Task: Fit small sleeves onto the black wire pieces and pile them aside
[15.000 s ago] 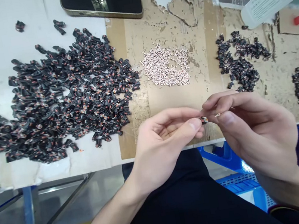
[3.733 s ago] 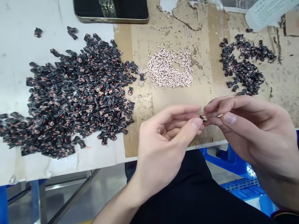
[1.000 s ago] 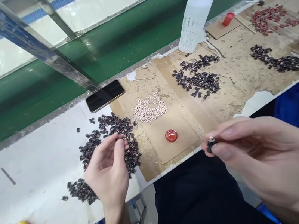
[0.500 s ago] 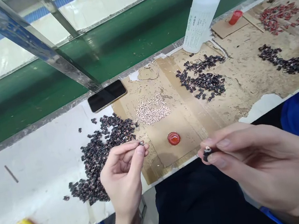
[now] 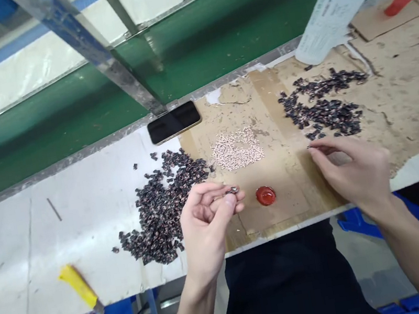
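Observation:
My left hand [image 5: 204, 226] is closed in a pinch on a small dark piece [image 5: 233, 190] with a shiny end. It hovers beside a large pile of similar small black pieces [image 5: 162, 207]. To its right lies a small red cap [image 5: 265, 196] with its hollow side up and a wet-looking inside. My right hand [image 5: 353, 163] is closed, thumb and fingertips together, just in front of a second pile of black pieces [image 5: 329, 111]. A tiny dark speck shows at its fingertips, too small to name. Between the piles, a patch of tiny pale beads [image 5: 238, 150] is spread on the cardboard.
A phone [image 5: 174, 122] lies at the table's back edge by a metal post [image 5: 121, 75]. A tilted-looking white bottle [image 5: 340, 3] stands at the back right, near a red tube-shaped piece [image 5: 400, 2]. A yellow-handled tool [image 5: 77, 285] lies at the front left edge.
My right hand has moved away from the front edge, up to the right-hand pile; the black piece it pinched no longer shows. My left hand still pinches its piece. The view has shifted left.

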Available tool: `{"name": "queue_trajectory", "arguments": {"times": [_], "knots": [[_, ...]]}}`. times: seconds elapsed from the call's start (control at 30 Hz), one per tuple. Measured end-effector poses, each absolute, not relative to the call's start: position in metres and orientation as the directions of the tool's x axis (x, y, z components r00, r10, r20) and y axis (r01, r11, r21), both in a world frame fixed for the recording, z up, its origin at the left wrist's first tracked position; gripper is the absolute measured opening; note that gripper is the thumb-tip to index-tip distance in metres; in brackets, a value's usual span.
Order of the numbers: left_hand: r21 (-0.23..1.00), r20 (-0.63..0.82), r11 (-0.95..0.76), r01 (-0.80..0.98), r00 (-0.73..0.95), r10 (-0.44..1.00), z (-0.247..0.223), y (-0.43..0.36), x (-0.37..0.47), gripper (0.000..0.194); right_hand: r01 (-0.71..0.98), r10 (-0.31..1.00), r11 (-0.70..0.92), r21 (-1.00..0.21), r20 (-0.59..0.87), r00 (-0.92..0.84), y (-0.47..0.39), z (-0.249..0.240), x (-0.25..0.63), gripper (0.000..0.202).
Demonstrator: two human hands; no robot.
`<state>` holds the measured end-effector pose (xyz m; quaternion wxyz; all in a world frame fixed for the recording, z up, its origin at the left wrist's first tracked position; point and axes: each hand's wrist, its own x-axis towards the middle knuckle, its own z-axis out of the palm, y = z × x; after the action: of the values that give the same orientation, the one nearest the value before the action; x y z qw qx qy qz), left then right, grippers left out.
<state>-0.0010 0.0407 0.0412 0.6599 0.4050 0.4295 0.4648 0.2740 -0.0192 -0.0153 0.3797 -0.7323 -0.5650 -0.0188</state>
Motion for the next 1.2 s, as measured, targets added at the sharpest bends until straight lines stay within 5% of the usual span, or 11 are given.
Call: {"name": "queue_trajectory", "arguments": {"times": [0.23,0.47,0.7,0.9,0.97,1.03,1.13,1.2], "knots": [[0.930,-0.248,0.276,-0.244,0.138,0.959,0.018,0.041,-0.019,0.023,0.904,0.872,0.037,-0.425,0.456,0.179,0.019,-0.024,0.277,0.017],[0.953,-0.210,0.217,-0.210,0.054,0.976,0.014,0.030,-0.044,0.021,0.882,0.931,0.359,-0.306,0.189,-0.314,0.087,-0.008,0.203,0.025],[0.979,-0.190,0.196,-0.058,0.092,0.977,0.013,0.012,-0.055,0.014,0.866,0.884,0.430,-0.255,0.312,-0.348,0.099,-0.017,0.208,0.017],[0.924,-0.307,0.322,-0.205,0.104,0.946,0.005,0.003,-0.045,0.010,0.874,0.876,0.403,-0.273,0.392,-0.281,0.104,-0.011,0.201,0.013],[0.934,-0.277,0.289,-0.211,0.087,0.957,0.005,0.004,-0.042,0.011,0.859,0.886,0.361,-0.364,0.420,-0.195,0.099,-0.005,0.200,0.010],[0.976,-0.143,0.150,-0.155,0.054,0.988,0.006,0.007,-0.038,0.009,0.760,0.925,0.262,-0.594,0.380,-0.022,0.085,0.004,0.200,0.008],[0.966,0.238,-0.240,0.096,0.031,0.971,0.009,0.012,-0.028,0.020,0.321,0.991,-0.014,-0.947,0.029,0.127,0.052,0.020,0.199,0.005],[0.857,0.454,-0.451,0.248,0.050,0.890,0.011,0.015,-0.019,0.025,0.035,0.984,-0.176,-0.984,-0.174,0.039,0.030,0.028,0.197,0.006]]}}
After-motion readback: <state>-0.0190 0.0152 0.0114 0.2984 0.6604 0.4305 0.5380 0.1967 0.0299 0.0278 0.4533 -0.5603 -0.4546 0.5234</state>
